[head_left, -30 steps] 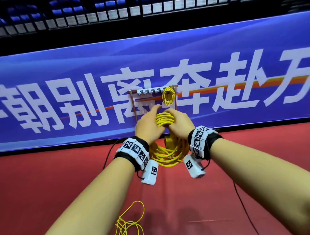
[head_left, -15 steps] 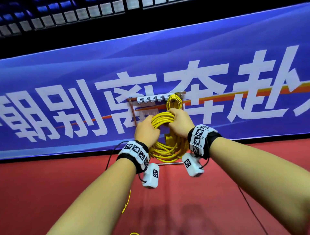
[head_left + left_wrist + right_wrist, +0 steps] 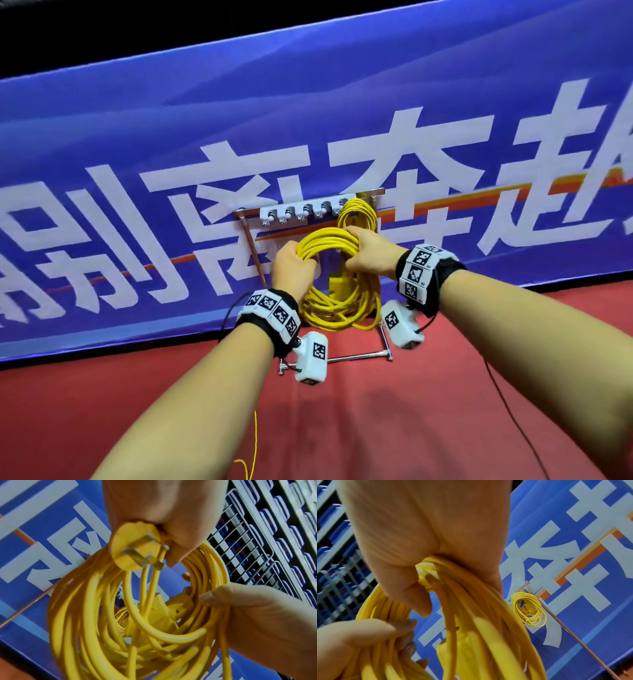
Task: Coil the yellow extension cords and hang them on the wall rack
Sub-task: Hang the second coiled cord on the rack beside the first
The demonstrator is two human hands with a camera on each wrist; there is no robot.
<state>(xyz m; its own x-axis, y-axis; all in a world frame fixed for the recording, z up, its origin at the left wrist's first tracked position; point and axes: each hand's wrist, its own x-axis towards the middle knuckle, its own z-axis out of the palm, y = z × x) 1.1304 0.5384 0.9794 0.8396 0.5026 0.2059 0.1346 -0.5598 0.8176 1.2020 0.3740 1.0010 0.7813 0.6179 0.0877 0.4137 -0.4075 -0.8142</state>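
You are at the hanging step: the coil (image 3: pixel 334 274) is wound and you hold it up in front of the rack (image 3: pixel 308 210), just below its row of hooks. Your left hand (image 3: pixel 294 265) is curled round the left side of the loops and, as the left wrist view shows, it also pins the plug (image 3: pixel 135 546) against them. Your right hand (image 3: pixel 371 253) grips the bundle at the upper right, fingers wrapped tight round the strands.

A smaller coil (image 3: pixel 358 214) already hangs at the rack's right end, so I judge one cord done and this one about to follow. The next move calls for lifting the top of the loops above a free hook to the left of that coil, spreading the opening enough to drop it over, then letting go with both hands without the turns spilling (the plug end looks likely to slip loose first).

The cord is smooth, round, glossy yellow sheathing, stiff enough to hold wide loops but uneven in turn size. The plug is a flat yellow disc with three dull metal prongs; a blocky yellow socket (image 3: pixel 173 607) sits inside the coil. The rack is a pale bar of metal hooks on a thin tube frame, standing against the blue banner (image 3: pixel 342 102). A loose strand (image 3: pixel 255 442) lies on the red floor (image 3: pixel 394 411) below.
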